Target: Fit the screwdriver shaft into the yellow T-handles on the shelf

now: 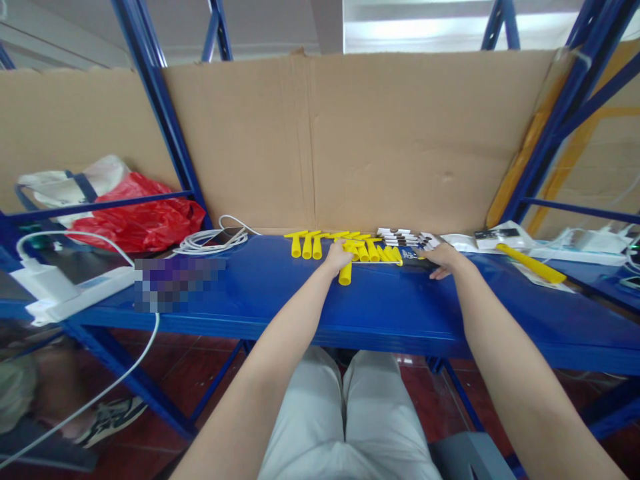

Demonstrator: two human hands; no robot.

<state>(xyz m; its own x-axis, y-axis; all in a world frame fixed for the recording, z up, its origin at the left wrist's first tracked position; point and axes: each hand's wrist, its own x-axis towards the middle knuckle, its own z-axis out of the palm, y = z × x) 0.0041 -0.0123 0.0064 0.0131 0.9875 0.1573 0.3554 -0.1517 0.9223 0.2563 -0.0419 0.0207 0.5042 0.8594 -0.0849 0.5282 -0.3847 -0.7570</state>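
Note:
My left hand (338, 257) is closed around a yellow T-shaped piece (345, 275), its round tube end pointing toward me. From beside that piece a thin bright shaft runs right to a yellow collar and a dark handle (420, 263), looking like a screwdriver. At the handle's right end is my right hand (444, 259), its fingers curled over it and partly hidden. More yellow T-shaped pieces (307, 245) lie in a row behind and left of my left hand. Several black-and-white printed packets (397, 237) are stacked behind the handle, between my hands.
Cardboard (400, 140) stands along the back of the blue shelf (280, 300). A coiled white cable (207, 241), red plastic bag (145, 210) and power strip (95, 287) are left. On the right lie a yellow tube (533, 263) and packaging (497, 238). A person's shoe (113, 420) shows lower left.

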